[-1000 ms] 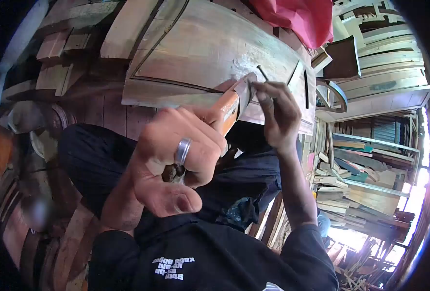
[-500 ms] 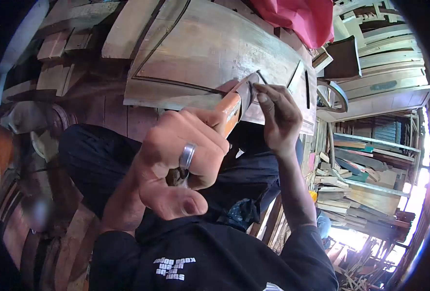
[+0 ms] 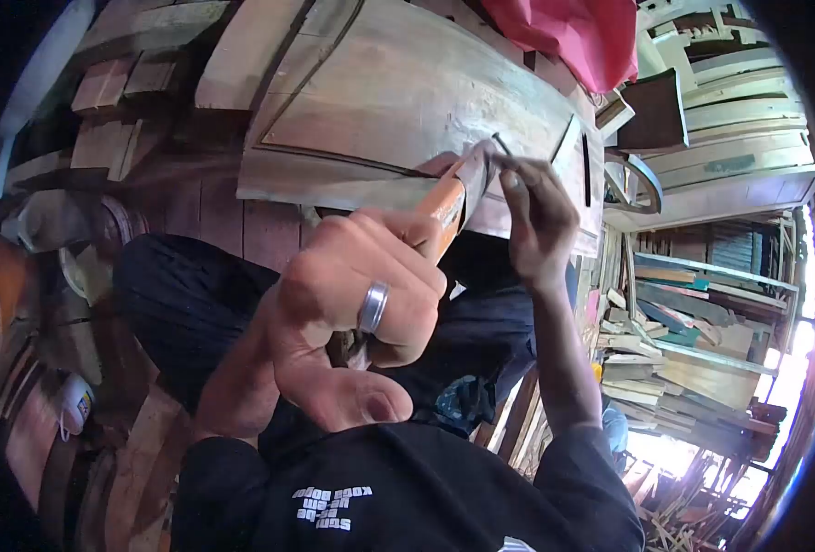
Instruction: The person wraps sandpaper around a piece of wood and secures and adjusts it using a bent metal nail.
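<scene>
My left hand (image 3: pixel 357 304), with a silver ring, is curled around an orange-handled tool (image 3: pixel 441 216) with a broad grey end. That end slants up to the right, over the edge of a large wooden panel (image 3: pixel 380 101). Close to it, my right hand (image 3: pixel 544 216) pinches a thin dark strip (image 3: pixel 501 143); its lower part is hidden behind the fingers. A dark strip (image 3: pixel 334 158) runs along the panel near its edge, and a pale strip (image 3: pixel 567 138) lies farther right. The exact kind of tool does not show clearly.
Pink cloth (image 3: pixel 573 37) hangs over the panel's far side. Wood blocks (image 3: pixel 104 85) lie at the left, and a white container (image 3: pixel 76 403) stands at the lower left. Stacked boards (image 3: pixel 647 377) and shelves of offcuts fill the right side.
Both hands have shifted slightly to the right in view, with the tool and the thin strip. The grips look the same.
</scene>
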{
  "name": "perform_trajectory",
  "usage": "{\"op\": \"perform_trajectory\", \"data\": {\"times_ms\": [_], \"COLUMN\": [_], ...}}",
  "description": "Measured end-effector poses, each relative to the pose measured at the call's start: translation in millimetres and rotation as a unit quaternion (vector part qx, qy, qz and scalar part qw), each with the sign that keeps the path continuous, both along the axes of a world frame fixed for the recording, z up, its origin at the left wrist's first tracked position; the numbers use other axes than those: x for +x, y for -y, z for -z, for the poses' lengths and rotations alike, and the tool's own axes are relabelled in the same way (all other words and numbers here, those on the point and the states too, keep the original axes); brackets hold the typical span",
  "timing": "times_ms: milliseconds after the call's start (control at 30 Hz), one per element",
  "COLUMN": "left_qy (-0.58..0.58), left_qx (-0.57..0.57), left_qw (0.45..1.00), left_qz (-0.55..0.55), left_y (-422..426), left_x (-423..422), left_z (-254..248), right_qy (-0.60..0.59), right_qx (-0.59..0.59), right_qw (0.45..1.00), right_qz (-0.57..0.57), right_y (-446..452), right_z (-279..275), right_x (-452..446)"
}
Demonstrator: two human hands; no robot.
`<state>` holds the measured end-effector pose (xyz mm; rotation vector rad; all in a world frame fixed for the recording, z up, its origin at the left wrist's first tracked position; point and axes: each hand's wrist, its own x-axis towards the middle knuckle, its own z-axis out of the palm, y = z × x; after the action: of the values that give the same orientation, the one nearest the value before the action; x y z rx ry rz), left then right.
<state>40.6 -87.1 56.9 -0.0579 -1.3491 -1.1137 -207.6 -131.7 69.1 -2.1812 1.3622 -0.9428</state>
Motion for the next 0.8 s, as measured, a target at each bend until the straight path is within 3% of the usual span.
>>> {"op": "perform_trajectory", "data": {"times_ms": [100, 233, 333, 433, 567, 667, 800], "left_qy": [0.004, 0.007, -0.010, 0.003, -0.026, -0.035, 0.007], "left_qx": [-0.011, -0.004, -0.001, 0.002, 0.001, -0.004, 0.008], "left_qw": [1.000, 1.000, 1.000, 1.000, 1.000, 0.999, 1.000], "left_qz": [0.002, -0.006, 0.001, -0.013, 0.009, -0.007, -0.020], "left_y": [-0.6, -3.2, -1.0, -3.9, -2.8, -5.2, -4.5], "left_x": [-1.1, -2.0, -4.0, -3.1, -8.1, -11.1, -6.0], "left_z": [-2.5, -2.6, -2.5, -5.4, -0.2, 1.8, -8.8], "right_qy": [0.010, -0.021, 0.000, -0.005, 0.011, -0.026, -0.004], "right_qx": [0.017, -0.031, 0.005, -0.028, 0.004, -0.029, 0.008], "right_qw": [0.999, 0.998, 0.999, 0.999, 1.000, 0.998, 1.000], "right_qz": [0.036, -0.043, 0.035, -0.040, 0.021, -0.048, 0.016], "right_y": [7.4, -0.9, 11.2, -1.3, 13.0, -4.1, 13.1], "right_z": [-1.4, -4.2, -0.8, -3.5, 1.2, -7.9, -1.9], "right_x": [0.0, 6.7, 0.9, 4.8, -3.9, 4.4, -3.9]}}
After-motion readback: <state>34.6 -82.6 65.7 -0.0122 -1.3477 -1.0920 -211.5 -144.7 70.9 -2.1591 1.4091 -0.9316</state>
